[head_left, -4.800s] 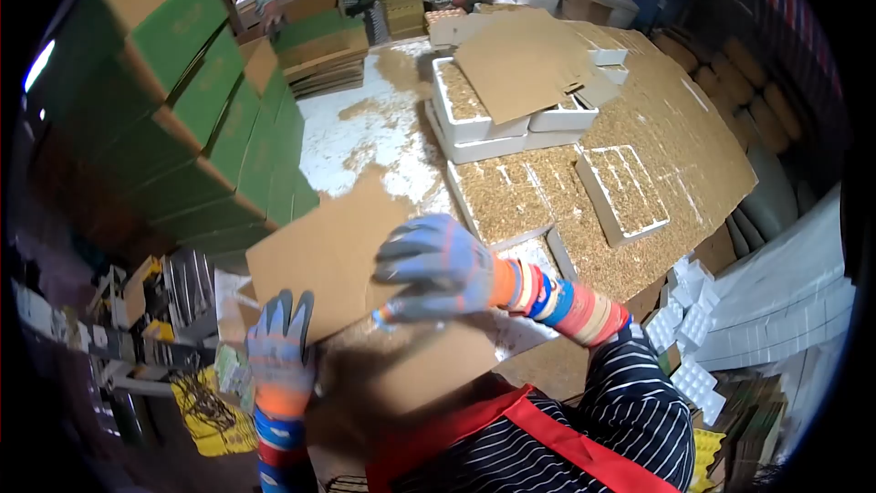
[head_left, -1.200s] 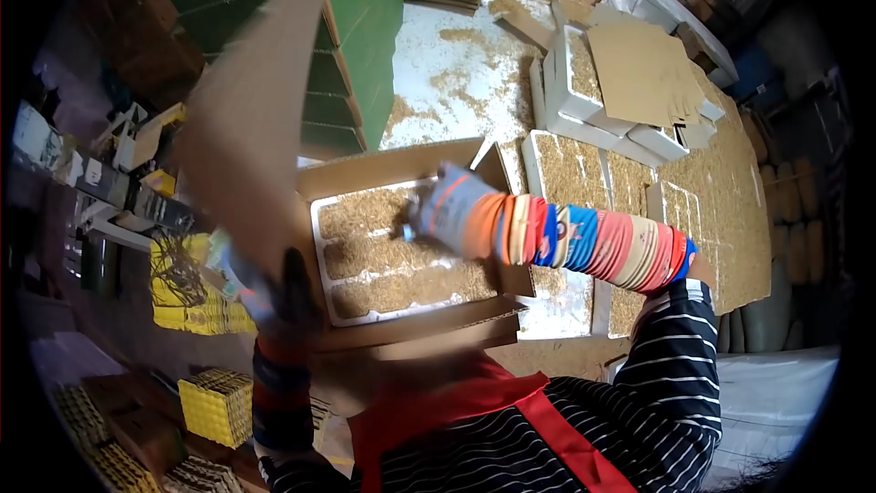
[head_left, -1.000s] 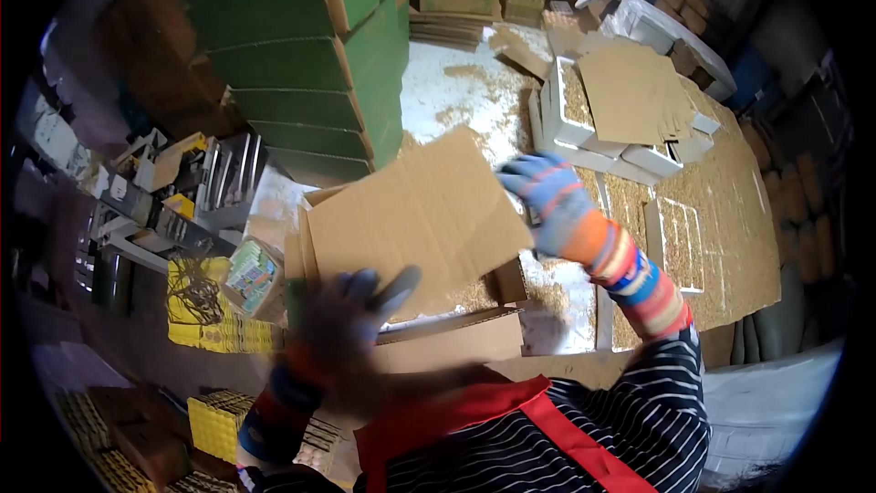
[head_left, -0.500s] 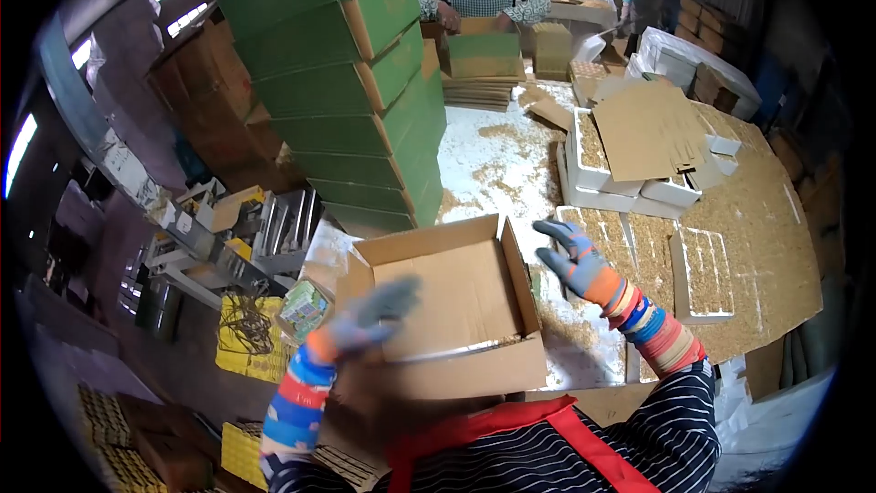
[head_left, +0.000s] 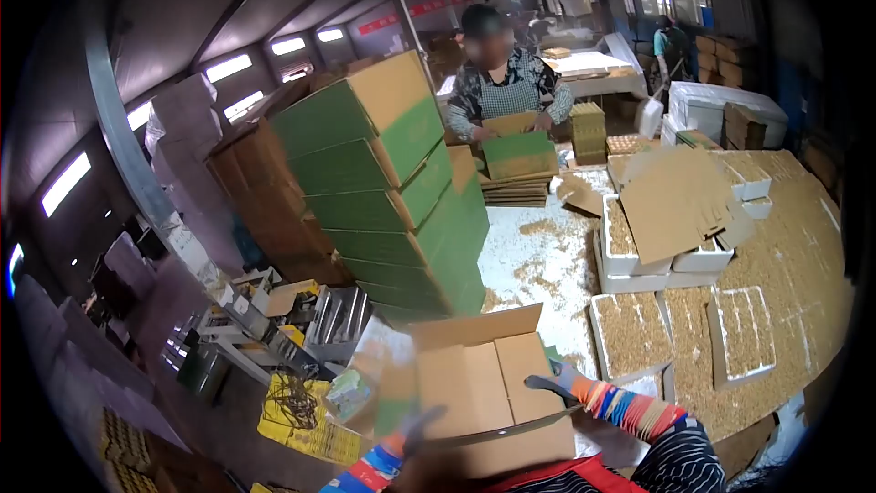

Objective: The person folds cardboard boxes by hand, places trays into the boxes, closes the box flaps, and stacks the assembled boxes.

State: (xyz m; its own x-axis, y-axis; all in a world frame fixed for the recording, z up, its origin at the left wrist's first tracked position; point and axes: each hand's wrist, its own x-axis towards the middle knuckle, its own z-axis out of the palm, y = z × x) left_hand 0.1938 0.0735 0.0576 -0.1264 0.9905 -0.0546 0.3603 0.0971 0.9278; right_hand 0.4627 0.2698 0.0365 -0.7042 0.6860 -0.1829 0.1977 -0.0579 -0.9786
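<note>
A cardboard box stands in front of me with its top open, bare brown board showing inside. My right hand, in a grey glove with dark fingertips, grips the box at its right edge, fingers reaching over the inside. My left hand, gloved too, is at the box's near left corner. Motion smears its fingers, so their hold cannot be made out. A blurred flap with a green patch stands out on the box's left side. Bright striped sleeves cover both my forearms.
Stacked green-and-brown cartons rise behind the box. Across the table a person handles another green carton. White foam trays and flat cardboard sheets lie to the right. Yellow trays sit at lower left.
The view has tilted up, so the box sits lower in it. My right hand has come onto the box's right edge. The left flap now shows spread outward, and my left hand has moved nearer me.
</note>
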